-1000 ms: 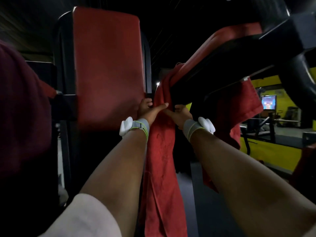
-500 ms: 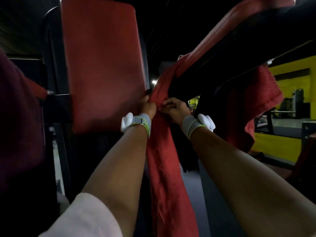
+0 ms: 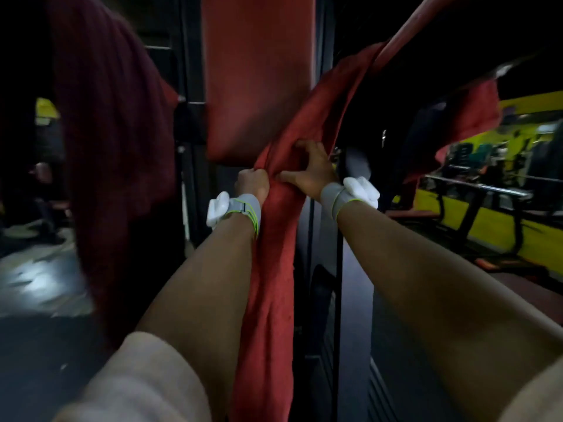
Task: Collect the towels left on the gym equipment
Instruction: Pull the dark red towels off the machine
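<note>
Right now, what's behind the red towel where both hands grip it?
Behind the red towel, gripped by left hand and right hand, a red pad and dark machine frame show; directly behind the bunched cloth is hidden.

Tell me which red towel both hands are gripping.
The bright red towel hanging down the middle, between left hand and right hand; the darker one hangs untouched at left.

We lose the towel [image 3: 268, 300] past the bottom edge and its top in the dark. The left hand [image 3: 252, 183] hides its fingers in folds. The gym at right [image 3: 487, 178] blurs.
</note>
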Action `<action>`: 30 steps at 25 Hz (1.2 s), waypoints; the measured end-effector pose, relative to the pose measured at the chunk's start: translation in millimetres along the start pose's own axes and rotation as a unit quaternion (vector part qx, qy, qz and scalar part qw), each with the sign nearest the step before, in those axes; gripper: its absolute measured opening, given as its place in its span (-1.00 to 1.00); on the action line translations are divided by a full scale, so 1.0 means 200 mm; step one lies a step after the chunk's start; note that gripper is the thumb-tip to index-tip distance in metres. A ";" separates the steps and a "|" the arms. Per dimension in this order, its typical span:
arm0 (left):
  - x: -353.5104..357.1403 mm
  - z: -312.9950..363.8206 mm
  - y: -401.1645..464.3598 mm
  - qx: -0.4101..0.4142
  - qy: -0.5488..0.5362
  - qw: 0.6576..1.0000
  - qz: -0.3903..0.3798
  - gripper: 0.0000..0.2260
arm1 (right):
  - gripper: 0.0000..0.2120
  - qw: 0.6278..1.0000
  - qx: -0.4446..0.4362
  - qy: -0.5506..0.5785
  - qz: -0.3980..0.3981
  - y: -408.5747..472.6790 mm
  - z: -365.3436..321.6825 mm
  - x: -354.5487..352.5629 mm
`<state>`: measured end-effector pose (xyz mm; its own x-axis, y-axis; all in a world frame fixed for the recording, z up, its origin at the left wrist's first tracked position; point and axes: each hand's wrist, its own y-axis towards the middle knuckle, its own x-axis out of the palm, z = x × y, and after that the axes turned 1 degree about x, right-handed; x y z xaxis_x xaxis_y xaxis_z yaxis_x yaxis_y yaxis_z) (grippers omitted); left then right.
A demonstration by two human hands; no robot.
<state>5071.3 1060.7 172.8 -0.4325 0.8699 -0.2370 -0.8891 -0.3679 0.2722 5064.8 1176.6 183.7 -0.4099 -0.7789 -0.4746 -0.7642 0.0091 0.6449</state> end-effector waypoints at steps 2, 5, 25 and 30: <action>-0.08 -0.03 -0.10 -0.014 0.017 1.000 0.001 -0.64 | -0.34 1.000 0.011 0.006 -0.007 -0.07 -0.06 0.04; -0.18 -0.11 -0.27 -0.026 0.039 0.999 0.020 -0.64 | -0.35 0.999 0.010 -0.001 -0.046 -0.25 -0.12 0.07; -0.84 -0.49 -1.63 -0.122 -0.043 0.988 -0.079 -0.78 | -0.13 0.933 0.059 -0.107 -0.338 -1.78 -0.62 -0.10; -0.95 -0.44 -1.71 -0.096 0.047 0.987 -0.119 -0.87 | -0.61 0.941 0.077 -0.204 -0.260 -1.86 -0.69 -0.25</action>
<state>5444.2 993.0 41.6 -0.2111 0.9083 -0.3612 -0.9754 -0.2197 0.0177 5438.5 1125.2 49.8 -0.0931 -0.3981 -0.9126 -0.9643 -0.1923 0.1822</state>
